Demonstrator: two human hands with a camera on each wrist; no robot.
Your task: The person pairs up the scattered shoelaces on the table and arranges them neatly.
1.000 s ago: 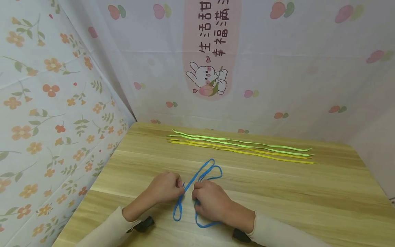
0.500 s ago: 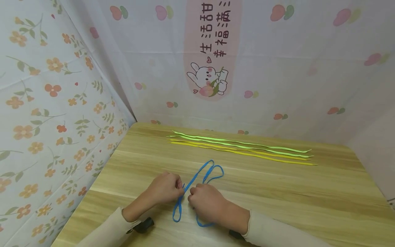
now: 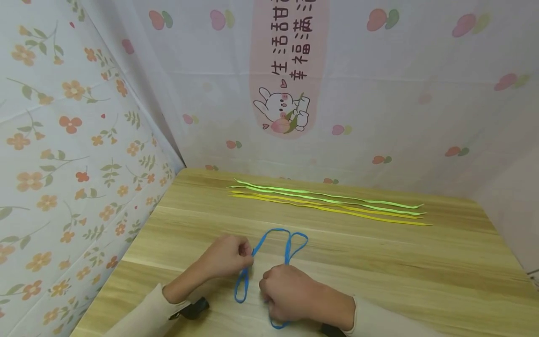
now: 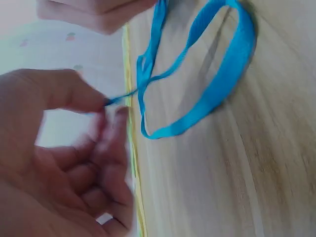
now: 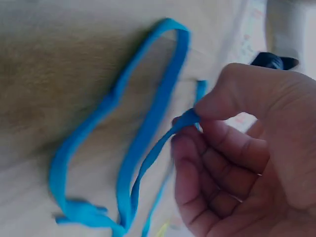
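Note:
A blue shoelace (image 3: 288,248) lies in loops on the wooden table between my two hands. My left hand (image 3: 225,256) pinches one part of it between thumb and finger, and in the left wrist view the lace (image 4: 217,94) runs from those fingertips into a wide loop. With thumb and forefinger my right hand (image 3: 290,291) pinches another stretch; the right wrist view shows the lace (image 5: 163,138) twisting away from the pinch beside a long loop. In the head view the right hand covers part of the lace, whose loop bottom shows below the fingers.
Two light green shoelaces (image 3: 358,200) and two yellow shoelaces (image 3: 366,216) lie stretched side by side along the back of the table (image 3: 404,271). Behind them hangs a white printed cloth (image 3: 202,93), and a flowered cloth (image 3: 84,140) hangs at the left.
My right hand has shifted toward the front of the table, drawing the blue shoelace with it. The lace's upper part has spread into a wider arch. My left hand has hardly moved.

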